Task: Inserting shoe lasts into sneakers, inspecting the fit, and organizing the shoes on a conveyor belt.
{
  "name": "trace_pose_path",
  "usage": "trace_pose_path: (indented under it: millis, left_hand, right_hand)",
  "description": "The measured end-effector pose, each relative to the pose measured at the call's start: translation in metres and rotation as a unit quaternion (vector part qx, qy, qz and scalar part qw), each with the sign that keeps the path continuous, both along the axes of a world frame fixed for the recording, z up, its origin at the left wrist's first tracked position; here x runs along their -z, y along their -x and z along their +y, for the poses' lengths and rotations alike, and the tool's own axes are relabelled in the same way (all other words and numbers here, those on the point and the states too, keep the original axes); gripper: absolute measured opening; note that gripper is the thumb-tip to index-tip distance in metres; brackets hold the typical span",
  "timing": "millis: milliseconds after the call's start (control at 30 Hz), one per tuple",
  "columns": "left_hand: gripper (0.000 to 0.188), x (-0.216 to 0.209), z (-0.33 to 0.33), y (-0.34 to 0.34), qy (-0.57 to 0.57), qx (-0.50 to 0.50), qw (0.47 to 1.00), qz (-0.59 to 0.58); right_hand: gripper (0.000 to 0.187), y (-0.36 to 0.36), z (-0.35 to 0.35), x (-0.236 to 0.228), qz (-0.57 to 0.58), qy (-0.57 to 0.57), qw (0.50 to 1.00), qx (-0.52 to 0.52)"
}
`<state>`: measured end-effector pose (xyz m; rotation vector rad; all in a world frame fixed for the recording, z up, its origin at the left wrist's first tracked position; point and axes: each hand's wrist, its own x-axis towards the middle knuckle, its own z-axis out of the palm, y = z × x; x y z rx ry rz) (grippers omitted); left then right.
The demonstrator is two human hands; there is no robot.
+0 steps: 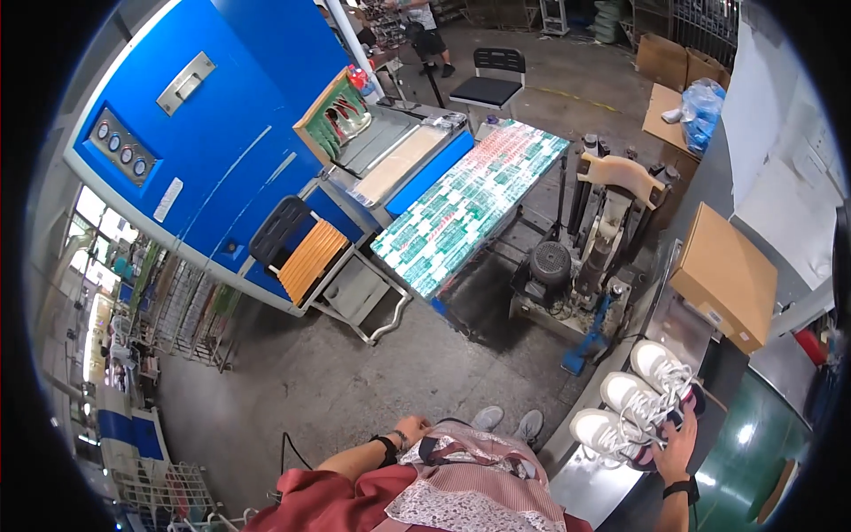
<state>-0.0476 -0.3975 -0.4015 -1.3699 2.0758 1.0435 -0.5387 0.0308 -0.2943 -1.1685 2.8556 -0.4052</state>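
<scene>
Reaching over a long silver metal surface [585, 486] at our side, our right grip [675, 449] has its fingers spread at the heel ends of three white lace-up shoes [626, 390], against the nearest ones; whether it has closed on any of them, we cannot tell. The shoes stand side by side along that surface, toes pointing inward, and a closed brown cardboard box [725, 277] sits just beyond them. Our left grip [413, 431] is loosely curled beside our pink-and-white patterned apron [483, 492], and we cannot tell whether it holds anything. Around us spreads a worn grey concrete floor [292, 377]. Ahead, beside the metal surface, stands a heavy machine with a dark ribbed motor [550, 263] and a curved tan pad [624, 175] on top. Left of it lies a second, rectangular surface [470, 204] covered in a green, white and red pattern. Farther left rises a big bright blue metal cabinet [222, 124] with round gauges, a black-backed chair with orange slats [312, 259] standing close by it. Near the back wait a black-seated chair [487, 89] and a standing person [425, 35], partly cut off.
</scene>
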Motion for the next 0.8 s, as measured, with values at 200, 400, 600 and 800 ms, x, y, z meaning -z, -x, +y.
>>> trace_pose_path:
  millis: [200, 400, 600, 800]
  left_hand:
    - [0.044, -0.017, 0.022, 0.011, -0.004, -0.033, 0.998, -0.045]
    - [0.042, -0.030, 0.025, 0.001, 0.028, -0.018, 0.997, -0.065]
    - [0.044, -0.042, 0.020, 0.018, 0.040, -0.034, 0.997, -0.057]
    - [0.043, -0.042, 0.028, 0.023, 0.014, -0.040, 0.999, -0.022]
  right_hand:
    - [0.052, 0.028, 0.021, 0.029, -0.028, -0.080, 0.995, -0.042]
    - [0.052, 0.047, 0.005, 0.027, -0.040, -0.190, 0.979, -0.061]
    - [0.058, 0.049, 0.011, 0.040, -0.044, -0.239, 0.967, -0.072]
    - [0.046, 0.022, 0.016, 0.054, -0.062, -0.173, 0.982, -0.052]
